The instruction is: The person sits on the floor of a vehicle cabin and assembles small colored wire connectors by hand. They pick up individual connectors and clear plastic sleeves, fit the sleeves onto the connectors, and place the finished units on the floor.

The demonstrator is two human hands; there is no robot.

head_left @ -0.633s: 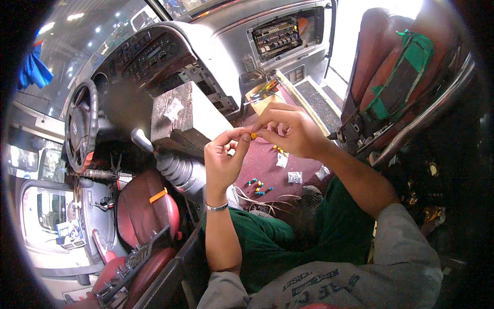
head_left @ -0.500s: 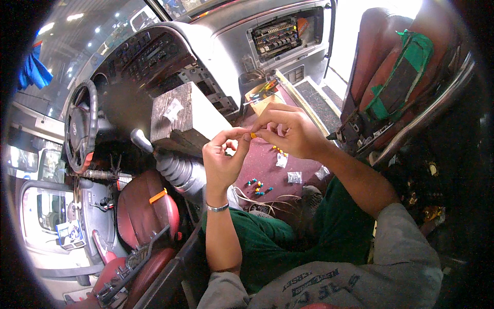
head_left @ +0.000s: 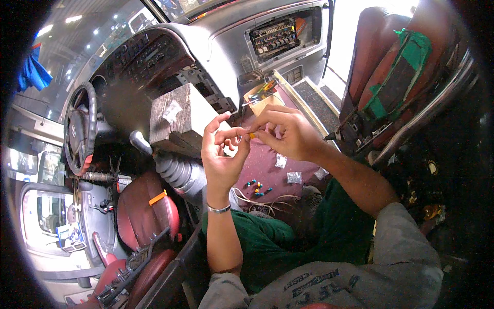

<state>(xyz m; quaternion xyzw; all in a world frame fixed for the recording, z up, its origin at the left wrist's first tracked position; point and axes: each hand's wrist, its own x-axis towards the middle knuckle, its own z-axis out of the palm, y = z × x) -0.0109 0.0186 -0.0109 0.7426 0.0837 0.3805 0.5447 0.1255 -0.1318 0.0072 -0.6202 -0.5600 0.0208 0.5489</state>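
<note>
Both of my hands meet above the floor in the middle of the view. Between their fingertips is a small yellow piece (head_left: pixel 251 136), too small for me to tell its kind. My left hand (head_left: pixel 222 157) pinches it between thumb and forefinger, its other fingers raised and spread. From the other side, the thumb and fingertips of my right hand (head_left: pixel 292 135) close on the same piece. On the dark red floor below lie several small blue and yellow pieces (head_left: pixel 258 187). Small clear plastic bags (head_left: pixel 294 177) lie to the right of them.
A wooden block (head_left: pixel 177 123) with a small bag on top stands left of my hands, beside the gear lever (head_left: pixel 141 140). A box (head_left: pixel 257 103) with tools lies ahead. Beyond is an open fuse panel (head_left: pixel 275 38). Red seats (head_left: pixel 146 208) flank me; cables (head_left: pixel 267 203) lie near my shoes.
The outer fingers of my left hand have lifted and spread. Its pinch and my right hand stay nearly in place. Some yellow pieces seen below my right hand earlier no longer show.
</note>
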